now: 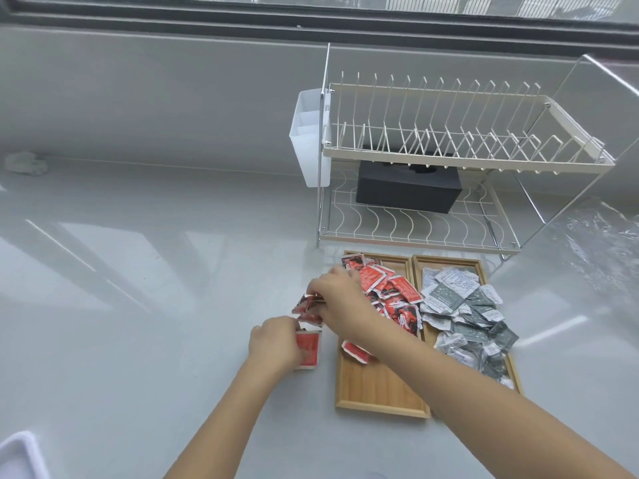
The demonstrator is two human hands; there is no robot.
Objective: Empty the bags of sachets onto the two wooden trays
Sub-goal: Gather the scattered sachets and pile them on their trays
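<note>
Two wooden trays lie side by side on the counter. The left tray holds a heap of red sachets in its far half. The right tray is filled with grey and white sachets. Several red sachets lie on the counter just left of the left tray. My left hand grips a red sachet there. My right hand reaches across the left tray's edge, its fingers closed on the spilled red sachets.
A two-tier white wire dish rack stands behind the trays, with a black box on its lower shelf and a white caddy on its left side. Clear plastic film lies at right. A white object's corner shows bottom left.
</note>
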